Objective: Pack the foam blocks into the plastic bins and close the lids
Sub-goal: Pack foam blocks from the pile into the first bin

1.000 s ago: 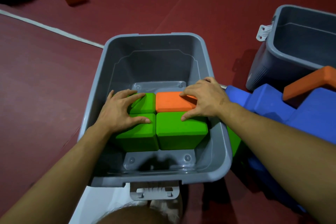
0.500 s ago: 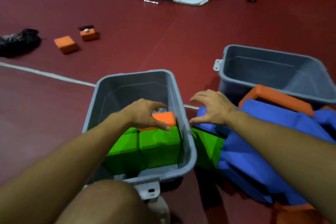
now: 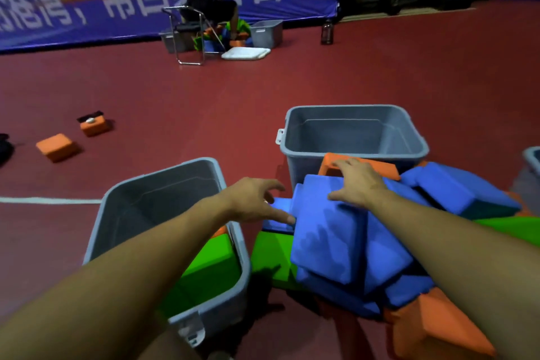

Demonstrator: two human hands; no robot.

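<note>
Early going: the near bin (image 3: pixel 233 245) holds a few green blocks (image 3: pixel 214 260) at its right wall; the far bin (image 3: pixel 353 152) looks empty. Both hands, left hand (image 3: pixel 251 203) and right hand (image 3: pixel 358 184), are spread on the blue block (image 3: pixel 327 231) topping the floor pile.

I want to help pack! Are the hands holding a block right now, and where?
Nothing is gripped yet. The right hand rests on the top blue block, fingers spread; the left hand reaches for its near edge.

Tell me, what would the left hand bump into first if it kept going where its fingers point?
Probably the big blue foam block; the left hand already has a fingertip at its edge.
</note>
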